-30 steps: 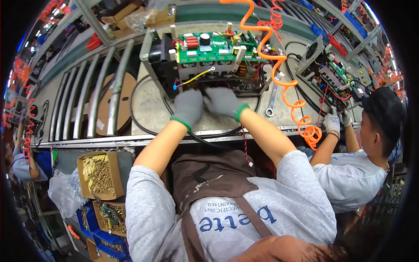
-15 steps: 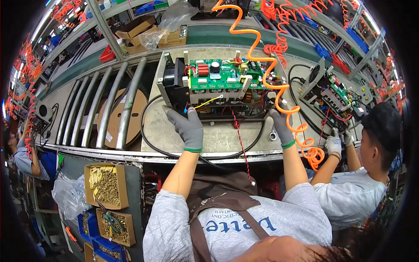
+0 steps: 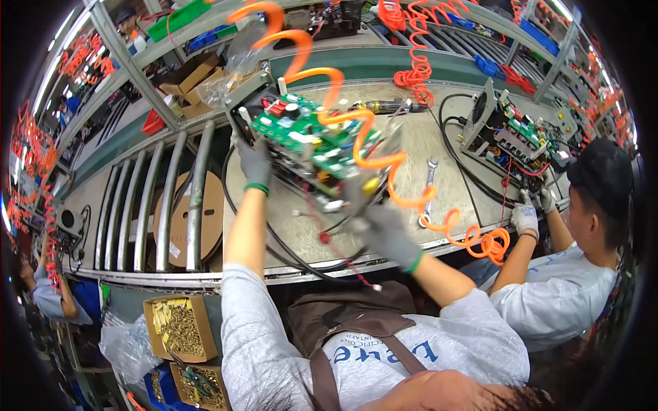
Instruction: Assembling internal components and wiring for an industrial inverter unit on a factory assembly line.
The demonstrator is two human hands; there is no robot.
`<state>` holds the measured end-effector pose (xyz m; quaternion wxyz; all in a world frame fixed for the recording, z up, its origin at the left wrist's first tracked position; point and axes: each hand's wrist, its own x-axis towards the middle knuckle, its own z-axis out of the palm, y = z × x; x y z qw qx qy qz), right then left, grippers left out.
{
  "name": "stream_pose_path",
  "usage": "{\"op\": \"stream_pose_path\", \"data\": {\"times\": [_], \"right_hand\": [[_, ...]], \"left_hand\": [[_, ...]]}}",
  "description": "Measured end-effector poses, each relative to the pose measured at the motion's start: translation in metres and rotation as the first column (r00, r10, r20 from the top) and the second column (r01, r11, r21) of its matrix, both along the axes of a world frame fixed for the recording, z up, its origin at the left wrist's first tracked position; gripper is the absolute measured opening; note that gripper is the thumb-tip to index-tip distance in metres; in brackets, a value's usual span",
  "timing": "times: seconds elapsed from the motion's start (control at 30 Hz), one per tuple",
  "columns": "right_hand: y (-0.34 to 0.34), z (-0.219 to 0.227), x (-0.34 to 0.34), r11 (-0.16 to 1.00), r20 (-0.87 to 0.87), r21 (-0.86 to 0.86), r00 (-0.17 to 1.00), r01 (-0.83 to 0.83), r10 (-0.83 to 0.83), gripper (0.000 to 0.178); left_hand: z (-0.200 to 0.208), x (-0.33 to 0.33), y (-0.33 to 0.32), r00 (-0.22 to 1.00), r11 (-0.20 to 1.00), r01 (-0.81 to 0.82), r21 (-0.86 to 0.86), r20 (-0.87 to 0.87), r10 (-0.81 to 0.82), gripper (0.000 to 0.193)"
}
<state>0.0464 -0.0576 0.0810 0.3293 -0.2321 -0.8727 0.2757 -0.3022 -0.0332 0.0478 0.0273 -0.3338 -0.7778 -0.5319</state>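
Your gloved left hand is against the left end of the chassis under a green circuit board; your right hand blurs near its right end. A wrench lies on the tabletop, beyond an orange coiled hose.

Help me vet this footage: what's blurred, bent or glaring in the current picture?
Head view: right hand smeared by motion, left hand clearer; right part of circuit board blurred too. Same head view: bench edge bows, metal rollers show bright streaks, corners fall black.
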Motion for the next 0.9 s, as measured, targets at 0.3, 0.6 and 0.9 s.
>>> {"op": "stream_pose_path", "data": {"times": [0.3, 0.6, 0.9], "right_hand": [[-0.002, 0.012, -0.025, 0.991, 0.116, -0.133, 0.992, -0.031, 0.047, 0.026], [0.095, -0.024, 0.076, 0.887, 0.45, 0.461, 0.857, 0.018, -0.251, 0.018], [0.063, 0.019, 0.051, 0.767, 0.814, 0.326, 0.577, -0.553, 0.07, 0.015]], "left_hand": [[0.053, -0.031, -0.065, 0.782, 0.905, 0.361, 0.225, 0.456, -0.425, 0.061], [-0.021, 0.129, -0.192, 0.879, 0.868, -0.162, 0.469, 0.468, -0.089, 0.043], [0.003, 0.182, -0.185, 0.862, 0.946, -0.089, 0.313, 0.499, -0.084, 0.033]]}}
